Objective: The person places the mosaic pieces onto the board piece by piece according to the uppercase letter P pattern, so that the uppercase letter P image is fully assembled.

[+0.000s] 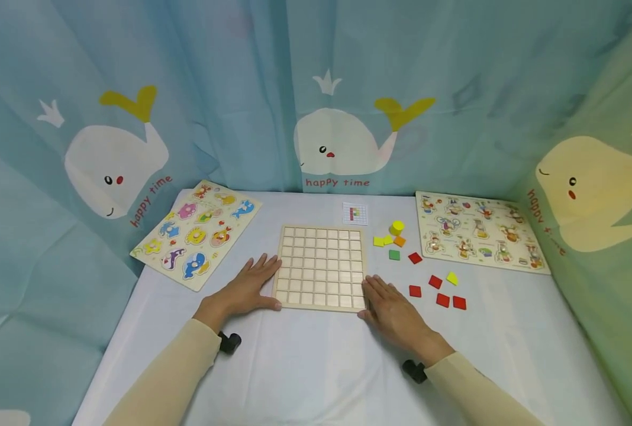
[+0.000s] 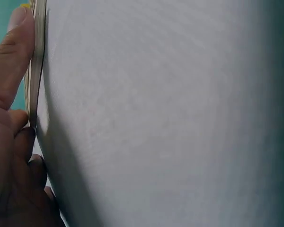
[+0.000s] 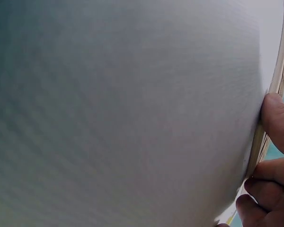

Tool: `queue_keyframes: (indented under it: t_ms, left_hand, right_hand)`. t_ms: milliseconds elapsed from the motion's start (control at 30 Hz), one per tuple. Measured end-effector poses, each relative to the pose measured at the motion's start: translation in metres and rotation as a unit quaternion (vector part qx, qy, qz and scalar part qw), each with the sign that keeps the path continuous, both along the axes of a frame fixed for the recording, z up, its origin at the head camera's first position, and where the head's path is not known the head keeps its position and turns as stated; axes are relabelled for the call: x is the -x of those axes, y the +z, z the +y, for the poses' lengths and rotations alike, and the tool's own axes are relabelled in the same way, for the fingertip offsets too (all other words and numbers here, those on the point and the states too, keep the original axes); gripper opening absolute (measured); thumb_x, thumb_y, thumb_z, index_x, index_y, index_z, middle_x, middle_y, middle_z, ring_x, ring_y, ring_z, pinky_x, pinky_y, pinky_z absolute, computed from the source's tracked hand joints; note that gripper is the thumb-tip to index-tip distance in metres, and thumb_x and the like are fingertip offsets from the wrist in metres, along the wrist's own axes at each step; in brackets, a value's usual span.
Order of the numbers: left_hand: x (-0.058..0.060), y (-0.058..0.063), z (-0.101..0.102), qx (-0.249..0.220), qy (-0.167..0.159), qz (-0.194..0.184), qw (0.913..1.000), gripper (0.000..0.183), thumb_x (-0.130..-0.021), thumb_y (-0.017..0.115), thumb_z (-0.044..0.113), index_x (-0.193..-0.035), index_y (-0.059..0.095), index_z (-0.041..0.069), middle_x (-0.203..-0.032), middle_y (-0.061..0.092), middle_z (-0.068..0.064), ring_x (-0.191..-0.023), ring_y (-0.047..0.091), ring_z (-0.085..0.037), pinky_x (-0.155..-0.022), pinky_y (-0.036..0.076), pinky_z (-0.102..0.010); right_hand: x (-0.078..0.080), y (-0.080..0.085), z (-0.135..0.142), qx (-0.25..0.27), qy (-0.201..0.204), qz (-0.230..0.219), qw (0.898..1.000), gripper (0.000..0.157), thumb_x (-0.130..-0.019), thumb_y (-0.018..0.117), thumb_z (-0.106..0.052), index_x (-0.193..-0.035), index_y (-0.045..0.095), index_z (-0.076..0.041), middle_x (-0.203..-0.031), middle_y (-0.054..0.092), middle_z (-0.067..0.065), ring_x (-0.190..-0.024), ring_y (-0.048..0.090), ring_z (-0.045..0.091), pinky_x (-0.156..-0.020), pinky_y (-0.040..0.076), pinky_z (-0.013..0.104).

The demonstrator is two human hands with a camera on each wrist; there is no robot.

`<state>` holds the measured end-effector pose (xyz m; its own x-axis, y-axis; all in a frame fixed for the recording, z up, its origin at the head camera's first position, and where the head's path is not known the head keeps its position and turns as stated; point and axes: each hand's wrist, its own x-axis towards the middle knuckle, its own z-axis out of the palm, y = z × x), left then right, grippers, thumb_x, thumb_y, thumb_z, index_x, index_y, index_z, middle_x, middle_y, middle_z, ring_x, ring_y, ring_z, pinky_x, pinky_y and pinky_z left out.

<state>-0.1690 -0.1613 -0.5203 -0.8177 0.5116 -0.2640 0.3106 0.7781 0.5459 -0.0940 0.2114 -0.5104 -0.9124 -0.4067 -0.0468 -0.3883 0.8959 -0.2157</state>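
Note:
A square wooden grid board [image 1: 320, 268] lies flat on the table, its cells bare. My left hand [image 1: 248, 288] rests at its left edge, fingers extended and thumb touching the lower left corner. Against the right edge lies my right hand [image 1: 396, 310], its fingers fairly straight and its thumb near the lower right corner. In the left wrist view the thumb [image 2: 12, 56] touches the side of the board [image 2: 37, 61]. The right wrist view shows fingertips [image 3: 277, 118] along the board's edge [image 3: 256, 146].
Right of the board lie several red tiles [image 1: 415, 291], a green tile [image 1: 395, 255], an orange tile [image 1: 399, 241], yellow pieces [image 1: 379, 241] and a yellow stack [image 1: 397, 228]. Behind it is a pattern card [image 1: 355, 213]. Picture puzzles stand left [image 1: 196, 236] and right [image 1: 478, 232].

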Motion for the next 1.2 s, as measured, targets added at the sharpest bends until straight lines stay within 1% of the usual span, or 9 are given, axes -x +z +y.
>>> queue_keyframes:
  t_ms: [133,267,333,467,667,867,1033,1100,1200]
  left_hand:
    - [0.006,-0.002,-0.003,-0.002,-0.002,0.011,0.9999,0.114,-0.084,0.083,0.057,-0.170,0.020,0.016,-0.178,0.012,-0.001,-0.166,0.001,-0.026,-0.136,-0.001,-0.049]
    - [0.009,-0.002,-0.003,-0.003,-0.019,0.022,0.9996,0.113,-0.084,0.082,0.056,-0.169,0.022,0.012,-0.178,0.015,-0.005,-0.166,0.001,-0.030,-0.135,-0.002,-0.051]
    - [0.010,-0.001,-0.002,-0.002,-0.027,0.019,0.9995,0.114,-0.084,0.082,0.057,-0.169,0.022,0.011,-0.177,0.014,-0.005,-0.166,0.001,-0.030,-0.135,-0.004,-0.051]
    - [0.005,0.002,0.001,0.004,-0.037,0.010,0.9993,0.114,-0.084,0.082,0.057,-0.169,0.022,0.011,-0.177,0.013,-0.006,-0.166,0.002,-0.029,-0.135,-0.004,-0.052]
    - [-0.003,0.009,0.000,0.015,-0.026,-0.006,0.9995,0.108,-0.085,0.082,0.053,-0.169,0.026,0.013,-0.177,0.016,-0.007,-0.166,0.005,-0.029,-0.136,-0.001,-0.052]
    - [-0.005,0.007,-0.002,0.014,-0.034,0.007,0.9993,0.102,-0.089,0.080,0.052,-0.168,0.028,0.013,-0.177,0.018,-0.008,-0.165,0.009,-0.032,-0.136,0.002,-0.053]
    - [0.003,0.002,-0.004,0.015,-0.016,0.009,0.9997,0.118,-0.081,0.084,0.059,-0.170,0.021,0.016,-0.178,0.013,-0.003,-0.166,0.003,-0.028,-0.136,0.002,-0.051]
    - [0.007,0.001,-0.003,0.019,-0.016,0.009,0.9997,0.124,-0.078,0.084,0.062,-0.171,0.017,0.015,-0.179,0.010,-0.002,-0.166,0.000,-0.028,-0.136,-0.001,-0.051]
    - [0.010,0.003,0.001,0.023,-0.022,0.011,0.9994,0.126,-0.077,0.085,0.063,-0.171,0.016,0.014,-0.179,0.009,-0.003,-0.166,-0.002,-0.028,-0.135,-0.005,-0.051]
  right_hand:
    - [0.002,0.001,0.000,0.004,0.001,0.001,1.000,0.077,-0.098,0.075,-0.036,-0.156,0.046,0.005,-0.163,0.047,0.021,-0.155,0.038,0.040,-0.126,0.035,0.059]
    - [0.003,0.002,0.002,0.011,0.002,-0.005,1.000,0.076,-0.098,0.075,-0.035,-0.156,0.046,0.004,-0.163,0.046,0.020,-0.155,0.038,0.040,-0.126,0.035,0.059]
    - [0.003,0.002,0.003,0.013,0.000,-0.006,1.000,0.076,-0.098,0.075,-0.034,-0.156,0.046,0.004,-0.163,0.046,0.020,-0.155,0.037,0.040,-0.126,0.035,0.059]
    - [0.003,0.003,0.005,0.014,0.001,-0.008,1.000,0.076,-0.098,0.075,-0.034,-0.156,0.045,0.005,-0.164,0.045,0.021,-0.155,0.037,0.040,-0.126,0.035,0.059]
    - [0.001,0.004,0.003,0.010,0.010,-0.007,1.000,0.076,-0.096,0.076,-0.033,-0.155,0.046,0.005,-0.162,0.047,0.021,-0.154,0.039,0.041,-0.125,0.036,0.059]
    - [-0.002,0.004,0.004,0.000,0.015,-0.005,1.000,0.077,-0.096,0.077,-0.035,-0.156,0.047,0.004,-0.162,0.047,0.021,-0.154,0.040,0.040,-0.124,0.038,0.058]
    - [-0.001,0.003,0.006,0.007,0.018,-0.003,1.000,0.077,-0.096,0.076,-0.036,-0.156,0.047,0.003,-0.163,0.047,0.020,-0.154,0.040,0.040,-0.125,0.038,0.058]
    - [-0.001,0.003,0.007,0.009,0.018,-0.006,1.000,0.077,-0.096,0.076,-0.036,-0.156,0.047,0.003,-0.163,0.047,0.020,-0.154,0.040,0.040,-0.125,0.037,0.058]
    - [-0.001,0.003,0.008,0.015,0.019,-0.010,1.000,0.077,-0.097,0.075,-0.036,-0.156,0.046,0.003,-0.163,0.046,0.020,-0.154,0.039,0.040,-0.125,0.037,0.059]
